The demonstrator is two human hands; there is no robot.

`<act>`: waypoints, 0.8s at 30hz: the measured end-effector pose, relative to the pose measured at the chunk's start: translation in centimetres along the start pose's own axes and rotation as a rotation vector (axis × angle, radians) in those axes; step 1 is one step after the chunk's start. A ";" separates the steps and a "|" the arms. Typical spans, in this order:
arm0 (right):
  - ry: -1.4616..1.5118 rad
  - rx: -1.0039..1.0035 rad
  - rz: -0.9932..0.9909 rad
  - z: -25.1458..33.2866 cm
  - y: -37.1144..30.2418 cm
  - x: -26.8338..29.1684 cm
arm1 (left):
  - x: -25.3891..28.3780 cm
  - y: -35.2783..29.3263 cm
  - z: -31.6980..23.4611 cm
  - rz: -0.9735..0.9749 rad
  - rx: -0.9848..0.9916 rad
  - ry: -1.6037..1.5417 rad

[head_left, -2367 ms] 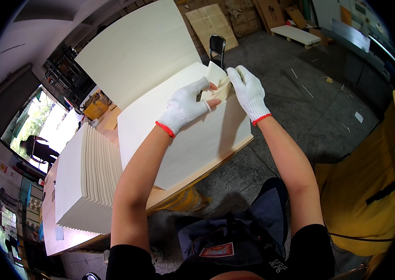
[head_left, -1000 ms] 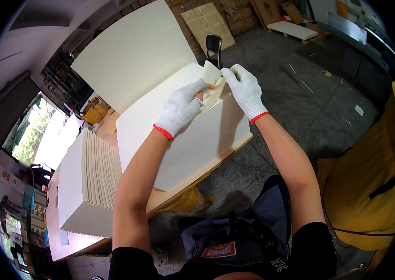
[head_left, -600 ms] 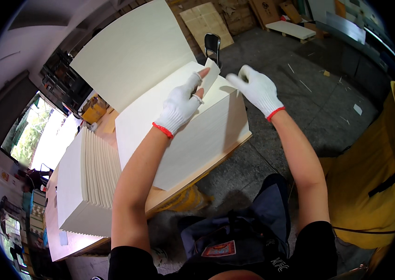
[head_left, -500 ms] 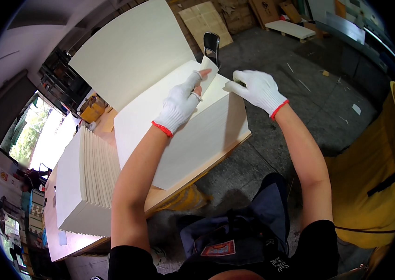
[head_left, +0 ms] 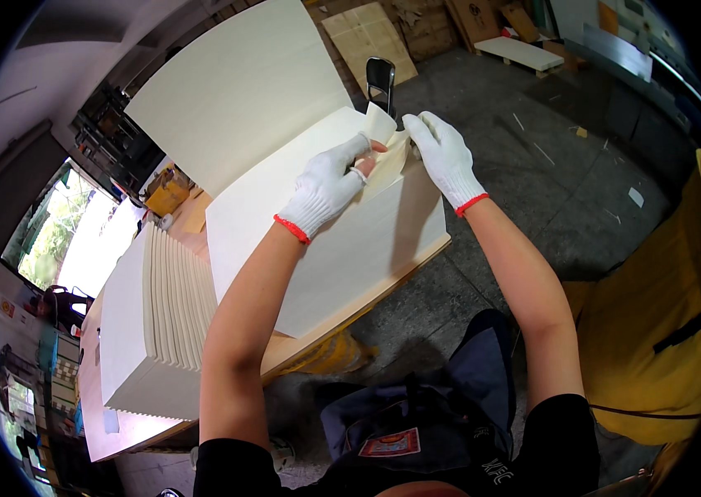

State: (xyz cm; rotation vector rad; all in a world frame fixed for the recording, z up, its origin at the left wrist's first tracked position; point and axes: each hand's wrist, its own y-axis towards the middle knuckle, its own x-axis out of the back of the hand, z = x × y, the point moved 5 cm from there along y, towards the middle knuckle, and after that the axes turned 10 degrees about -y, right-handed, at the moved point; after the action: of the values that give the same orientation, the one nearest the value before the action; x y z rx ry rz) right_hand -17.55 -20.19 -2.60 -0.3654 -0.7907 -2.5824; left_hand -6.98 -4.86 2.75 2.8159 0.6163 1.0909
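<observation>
Both my hands wear white knit gloves with red cuffs; the left thumb and forefinger tips are bare. My left hand [head_left: 324,186] lies over the top of a tall stack of white paper [head_left: 342,265], its thumb and forefinger on a curled-up sheet corner [head_left: 381,124]. At the stack's right corner, my right hand [head_left: 440,156] has its fingers closed on the edge of the lifted sheets [head_left: 392,166]. The right fingertips are partly hidden behind the glove. Behind the stack a large pale sheet or board [head_left: 243,95] stands tilted up.
Left of the stack, a second paper pile [head_left: 131,331] with a rippled edge sits on the wooden table [head_left: 93,431]. Beyond the table's far corner stands a black chair [head_left: 380,74]. A yellow cloth [head_left: 648,315] hangs at my right. Paper scraps [head_left: 635,197] lie on the grey floor.
My right hand has moved left and closed in on the lifted sheets at the corner. My left hand has shifted slightly right, and more of the sheets stand bent up between my hands.
</observation>
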 end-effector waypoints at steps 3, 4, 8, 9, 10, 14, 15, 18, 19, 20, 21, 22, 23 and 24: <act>0.013 -0.004 -0.024 -0.3 -0.2 0.0 | -0.4 0.0 0.0 -0.004 0.017 0.055; 0.026 -0.005 -0.020 -0.4 -0.2 -0.1 | -0.4 0.1 0.0 -0.012 0.007 0.095; 0.053 0.000 -0.035 -0.5 -0.2 -0.3 | -0.3 0.1 0.2 -0.014 0.060 0.062; 0.052 0.005 -0.041 -0.5 -0.2 -0.4 | -0.2 0.0 -0.1 -0.003 0.071 0.072; 0.050 0.009 -0.047 -0.5 -0.1 -0.4 | -0.1 -0.1 -0.2 0.007 0.083 0.083; -0.009 -0.030 -0.013 0.1 -0.2 0.0 | 0.1 0.4 0.6 -0.057 -0.084 0.058; -0.021 -0.025 -0.016 0.1 -0.2 0.0 | 0.2 0.1 0.2 -0.057 -0.103 0.079; -0.030 -0.007 -0.030 -0.1 0.0 -0.2 | 0.1 0.4 0.5 -0.034 -0.106 0.106; -0.029 0.000 -0.035 -0.1 0.0 -0.2 | 0.1 0.6 0.5 -0.023 -0.099 0.108; -0.021 0.001 -0.039 -0.1 0.0 -0.2 | 0.0 0.5 0.8 -0.004 -0.008 0.119; -0.015 0.000 -0.043 -0.2 -0.1 -0.2 | -0.2 0.0 -0.3 0.018 0.083 0.127; -0.009 -0.001 -0.047 -0.3 -0.2 -0.1 | -0.3 -0.3 -0.8 0.040 0.174 0.136; -0.012 -0.001 -0.051 -0.4 -0.2 -0.1 | -0.4 -0.1 -0.6 0.021 0.130 0.154; -0.011 0.002 -0.054 -0.3 -0.2 -0.2 | -0.4 0.1 -0.3 -0.002 0.087 0.175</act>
State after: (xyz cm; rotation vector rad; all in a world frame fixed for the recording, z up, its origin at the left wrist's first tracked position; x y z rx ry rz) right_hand -17.55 -20.14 -3.00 -0.3626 -0.8176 -2.6319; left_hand -7.41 -5.07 2.78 2.8107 0.6969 1.3525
